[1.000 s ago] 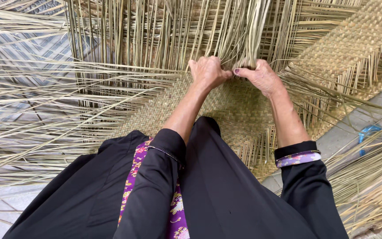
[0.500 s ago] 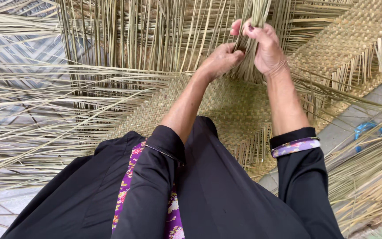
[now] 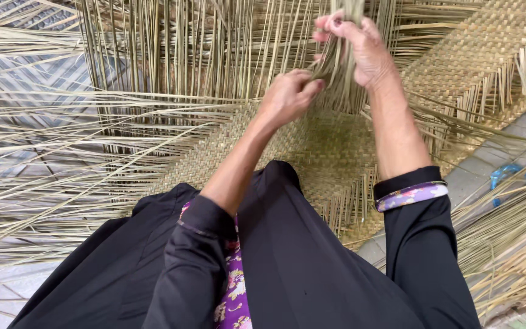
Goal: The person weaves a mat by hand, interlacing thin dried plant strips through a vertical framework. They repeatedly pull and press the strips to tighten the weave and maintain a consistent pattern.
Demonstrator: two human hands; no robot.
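A: Largest item?
B: Woven straw mat [image 3: 330,152], edges cut off by frame, lap hiding its near part.
A: Next?
B: Bundle of loose strands [image 3: 336,67], top cropped.
A: Grips?
B: Right hand [image 3: 360,52] clamped on bundle; left hand [image 3: 287,97] pinching its base.

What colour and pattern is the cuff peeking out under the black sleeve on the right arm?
The cuff is purple with a pale floral print, seen in the head view.

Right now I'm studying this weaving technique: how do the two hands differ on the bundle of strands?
The right hand is raised, closing its grip high on the bundle of greenish-tan reed strands; the left hand sits lower, pinching the bundle's base above the woven tan mat. Both grasp the same bundle.
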